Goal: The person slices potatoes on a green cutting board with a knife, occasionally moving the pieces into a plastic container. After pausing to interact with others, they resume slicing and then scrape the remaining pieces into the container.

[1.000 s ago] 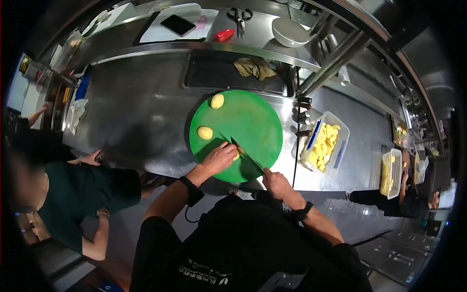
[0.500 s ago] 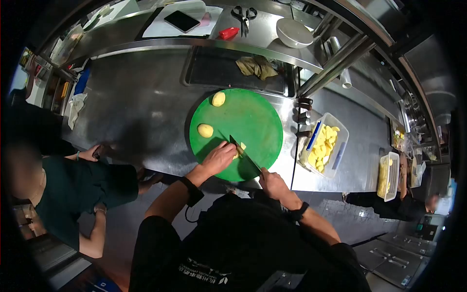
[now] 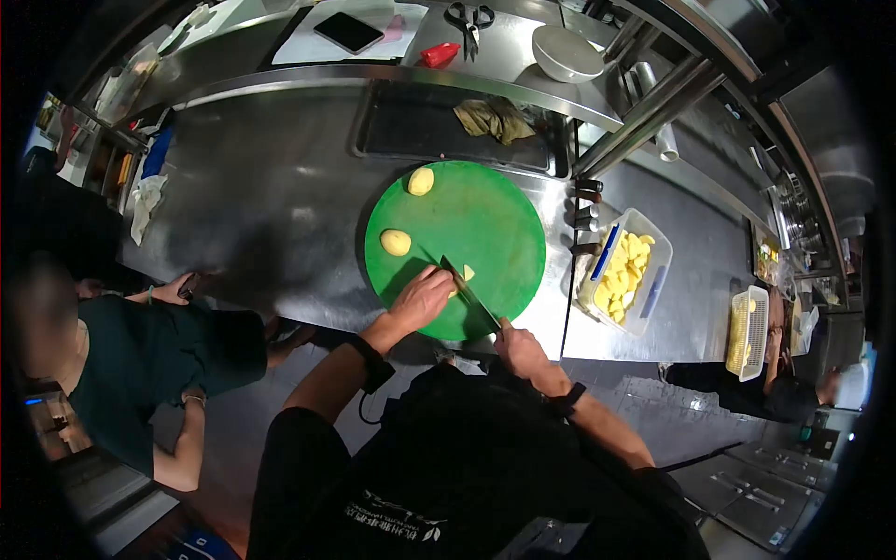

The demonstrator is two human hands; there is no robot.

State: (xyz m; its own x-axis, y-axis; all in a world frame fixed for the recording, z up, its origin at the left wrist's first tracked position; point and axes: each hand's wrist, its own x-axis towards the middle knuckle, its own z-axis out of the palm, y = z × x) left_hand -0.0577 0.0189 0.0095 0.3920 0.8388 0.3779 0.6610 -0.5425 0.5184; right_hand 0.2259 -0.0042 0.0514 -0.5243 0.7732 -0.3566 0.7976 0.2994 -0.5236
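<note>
A kitchen knife (image 3: 473, 297) is in my right hand (image 3: 523, 349), its handle gripped and its blade slanting up and left across the round green cutting board (image 3: 495, 215). Beside the blade, my left hand (image 3: 423, 299) presses a potato, mostly hidden under its closed fingers. A small pale cut piece (image 3: 469, 273) lies on the far side of the blade. Two whole peeled potatoes rest on the board: one potato (image 3: 396, 243) left of centre, another potato (image 3: 421, 181) near the top edge.
Right of the board stands a plastic tub (image 3: 653, 245) of cut potato pieces, near several knife handles (image 3: 587, 224). A dark tray (image 3: 411, 131) with a crumpled cloth (image 3: 495, 121) lies behind. On the shelf are scissors (image 3: 470, 28) and a bowl (image 3: 567, 54). A person (image 3: 168, 364) stands at left.
The view has shifted slightly, so the board and counter sit a little higher. Both hands keep nearly the same place on the board, and the cut piece beside the blade looks slightly different.
</note>
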